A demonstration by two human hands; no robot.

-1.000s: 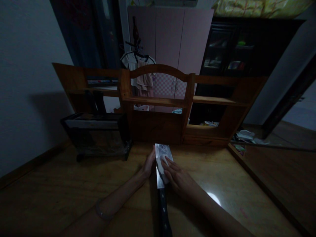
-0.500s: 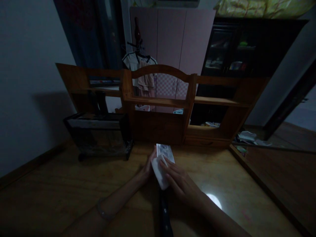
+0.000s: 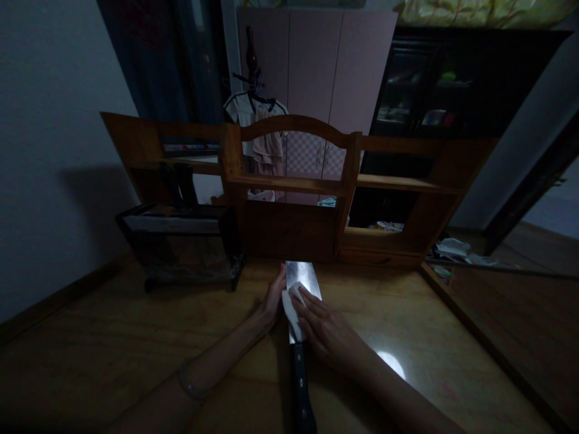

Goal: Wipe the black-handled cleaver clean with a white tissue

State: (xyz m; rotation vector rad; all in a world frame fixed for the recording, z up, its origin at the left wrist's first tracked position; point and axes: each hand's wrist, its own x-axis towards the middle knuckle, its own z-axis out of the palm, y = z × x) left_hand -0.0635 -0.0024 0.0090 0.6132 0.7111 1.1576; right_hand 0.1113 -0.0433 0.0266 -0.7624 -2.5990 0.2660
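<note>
Head view has our right hand (image 3: 326, 327) holding a white cloth (image 3: 293, 310) against the blade (image 3: 302, 272) of a cleaver (image 3: 298, 360), fingers nearly straight over it. Our left hand (image 3: 272, 303) touches the blade's left edge; we cannot tell how far its fingers close. Over the desk (image 3: 217, 343), the cleaver points its black handle (image 3: 300, 386) toward us.

1. Knife (image 3: 298, 360): mid-blade hidden under white wipe (image 3: 293, 313) and right hand (image 3: 323, 325); handle end cut off by bottom edge.
2. Left hand (image 3: 273, 296): fingers mostly behind blade — grip unreadable.
3. Wipe: cloth or paper, can't tell.
4. Dark cabinet (image 3: 502, 84): contents too dim.
5. Yellow bag (image 3: 479, 13) — top cropped.
</note>
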